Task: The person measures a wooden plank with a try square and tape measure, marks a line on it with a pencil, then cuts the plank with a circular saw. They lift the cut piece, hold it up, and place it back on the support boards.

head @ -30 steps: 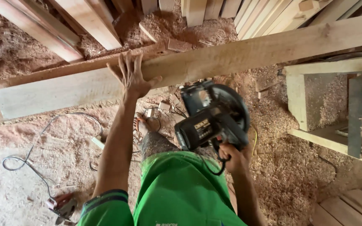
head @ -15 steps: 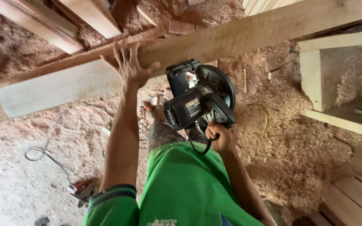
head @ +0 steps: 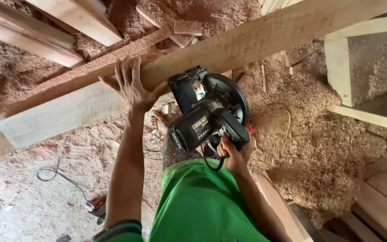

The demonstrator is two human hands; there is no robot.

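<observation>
Head view: your left hand (head: 132,87) lies spread and flat on the long wooden beam (head: 265,38), grasping nothing; your right hand (head: 235,154) clenches the black circular saw (head: 209,112), held just below the beam's near edge above the sawdust (head: 328,148).

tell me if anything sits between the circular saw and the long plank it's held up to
Nothing visible does. The circular saw, gripped by the right hand, is already up against the near edge of the long plank. The left hand rests flat on the plank, off to the saw's left and clear of it.
</observation>
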